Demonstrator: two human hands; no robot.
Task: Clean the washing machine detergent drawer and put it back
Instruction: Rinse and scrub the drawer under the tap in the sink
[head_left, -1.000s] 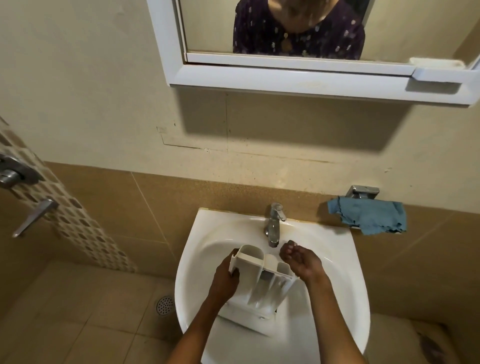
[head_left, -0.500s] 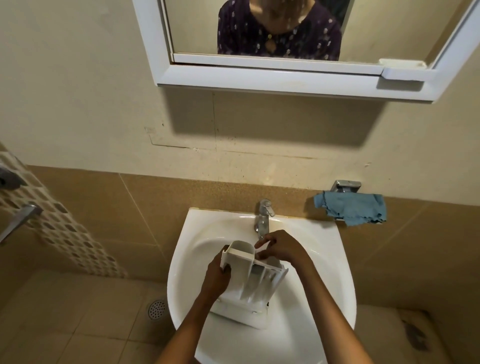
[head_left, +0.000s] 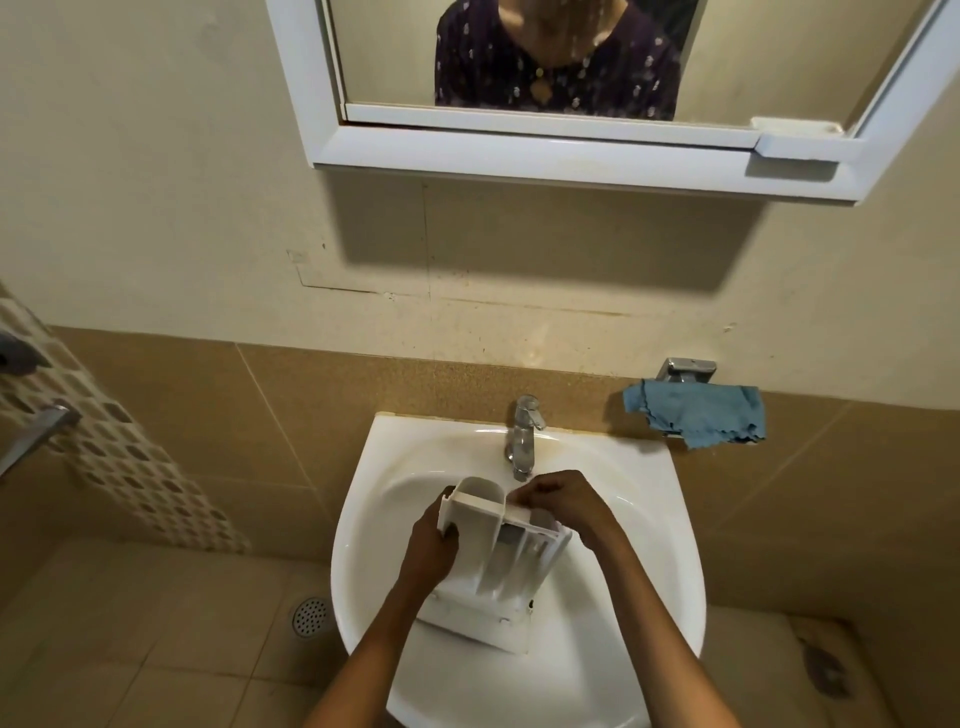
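Detergent drawer (head_left: 498, 551): white, tilted, held over the sink (head_left: 631, 525) at lower centre of the frame; front panel low, compartments up toward the tap (head_left: 522, 436).
Left grip (head_left: 431, 551): curled round the drawer's left wall, carrying it.
Right grip (head_left: 561, 504): fingers bent over the upper right edge, pinching it.
Drawer against grips: between them, left grip at mid-length, right grip at the top end.
Step in hand: probably hand-scrubbing the compartments.
Doing it well: hold firm on the left, work fingertips into corners and ribs, press gently on thin plastic, and keep drips over the basin.
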